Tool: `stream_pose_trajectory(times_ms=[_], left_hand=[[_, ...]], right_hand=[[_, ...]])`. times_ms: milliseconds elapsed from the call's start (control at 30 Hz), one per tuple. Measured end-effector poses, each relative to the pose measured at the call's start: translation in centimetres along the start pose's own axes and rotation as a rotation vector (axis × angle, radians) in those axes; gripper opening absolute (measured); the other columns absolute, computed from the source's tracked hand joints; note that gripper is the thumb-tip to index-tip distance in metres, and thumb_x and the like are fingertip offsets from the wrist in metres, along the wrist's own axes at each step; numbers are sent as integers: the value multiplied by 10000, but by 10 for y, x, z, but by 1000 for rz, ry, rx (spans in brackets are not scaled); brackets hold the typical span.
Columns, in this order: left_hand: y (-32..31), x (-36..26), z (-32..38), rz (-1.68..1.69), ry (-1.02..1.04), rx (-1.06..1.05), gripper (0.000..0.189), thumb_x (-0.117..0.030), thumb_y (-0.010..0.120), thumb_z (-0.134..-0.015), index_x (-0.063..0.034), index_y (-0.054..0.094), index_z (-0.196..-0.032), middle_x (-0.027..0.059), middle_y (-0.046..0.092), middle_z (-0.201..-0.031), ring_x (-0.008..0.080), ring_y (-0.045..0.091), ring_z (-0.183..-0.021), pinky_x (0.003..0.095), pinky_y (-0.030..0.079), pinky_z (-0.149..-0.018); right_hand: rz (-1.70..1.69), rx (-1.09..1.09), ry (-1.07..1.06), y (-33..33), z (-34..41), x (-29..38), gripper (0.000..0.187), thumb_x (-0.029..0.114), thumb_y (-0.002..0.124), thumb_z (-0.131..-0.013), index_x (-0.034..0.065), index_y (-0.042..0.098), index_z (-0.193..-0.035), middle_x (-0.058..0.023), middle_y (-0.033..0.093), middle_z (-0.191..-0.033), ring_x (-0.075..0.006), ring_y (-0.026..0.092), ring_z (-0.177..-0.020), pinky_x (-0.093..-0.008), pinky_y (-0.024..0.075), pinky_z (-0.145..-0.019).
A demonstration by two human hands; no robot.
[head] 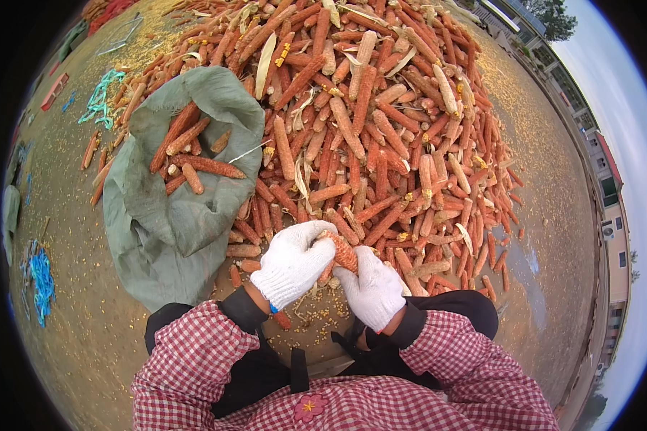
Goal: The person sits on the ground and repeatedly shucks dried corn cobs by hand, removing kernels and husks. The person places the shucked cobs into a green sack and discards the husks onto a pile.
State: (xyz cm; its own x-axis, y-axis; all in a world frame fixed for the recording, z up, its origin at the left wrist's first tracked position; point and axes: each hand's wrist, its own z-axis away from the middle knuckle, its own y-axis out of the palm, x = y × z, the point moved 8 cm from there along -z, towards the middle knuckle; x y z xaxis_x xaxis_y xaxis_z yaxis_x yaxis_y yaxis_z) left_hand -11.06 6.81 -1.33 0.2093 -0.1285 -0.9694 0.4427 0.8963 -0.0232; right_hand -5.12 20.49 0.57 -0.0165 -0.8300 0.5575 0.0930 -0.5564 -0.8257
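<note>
Both hands wear white knit gloves and grip one reddish corn cob [344, 252] between them, low in front of my knees. My left hand [296, 261] wraps the cob's left end. On its right end, my right hand [373, 288] pinches with thumb and fingers. Just beyond rises a large pile of corn cobs [356, 124], mostly red and tan, a few with yellow kernels or dry husk on them. A green woven sack [167, 242] stands left of my hands, its mouth gaping, with several cobs [194, 156] inside. The gloves hide part of the held cob.
Loose kernels [312, 323] lie scattered over the ground between my feet. Tangled blue twine [42, 283] and green twine [103, 99] lie at the left, near a red object [55, 91]. Farther right are a wet patch [528, 280] and buildings [614, 237].
</note>
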Motion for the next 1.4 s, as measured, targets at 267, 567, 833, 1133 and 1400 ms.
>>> stream_pose_trajectory(times_ms=[267, 567, 833, 1133, 1400], left_hand=[[-5, 7, 4, 236, -26, -49, 334, -17, 481, -920, 12, 677, -1188, 37, 682, -884, 91, 610, -716, 250, 514, -670], [-7, 20, -7, 332, -28, 82, 339, -129, 556, -965, 17, 657, -1253, 69, 719, -1011, 124, 661, -868, 261, 540, -803], [-24, 15, -8, -435, 53, -71, 593, -401, 580, -981, 11, 535, -1404, 254, 584, -1384, 357, 571, -1289, 400, 441, -1079], [18, 10, 9, 372, -216, 282, 480, -159, 686, -968, 30, 562, -1391, 124, 684, -1159, 198, 680, -988, 336, 559, -894], [-56, -53, -1, -343, 276, -11, 407, -83, 722, -854, 12, 669, -1246, 119, 691, -1167, 228, 676, -1051, 320, 513, -968]], right_hand=[[-203, 131, 78, 10, -5, -6, 428, 361, 612, -977, 4, 487, -1178, -274, 673, -935, -455, 672, -864, -506, 523, -736], [-337, 100, -83, 19, -2, -12, 397, 361, 560, -1007, 18, 498, -1196, -209, 669, -854, -419, 676, -777, -475, 527, -721], [-1571, 79, 425, 2, -24, -35, 407, 463, 473, -1070, 82, 567, -1179, -84, 593, -991, -275, 621, -956, -521, 527, -883], [-1623, 16, 281, -15, -26, -32, 447, 415, 551, -1046, 99, 510, -1359, -120, 609, -1168, -308, 607, -1128, -554, 509, -970], [-1189, 59, 225, -68, -26, -38, 339, 127, 615, -993, -24, 618, -1297, -120, 697, -1052, -207, 710, -872, -327, 623, -672]])
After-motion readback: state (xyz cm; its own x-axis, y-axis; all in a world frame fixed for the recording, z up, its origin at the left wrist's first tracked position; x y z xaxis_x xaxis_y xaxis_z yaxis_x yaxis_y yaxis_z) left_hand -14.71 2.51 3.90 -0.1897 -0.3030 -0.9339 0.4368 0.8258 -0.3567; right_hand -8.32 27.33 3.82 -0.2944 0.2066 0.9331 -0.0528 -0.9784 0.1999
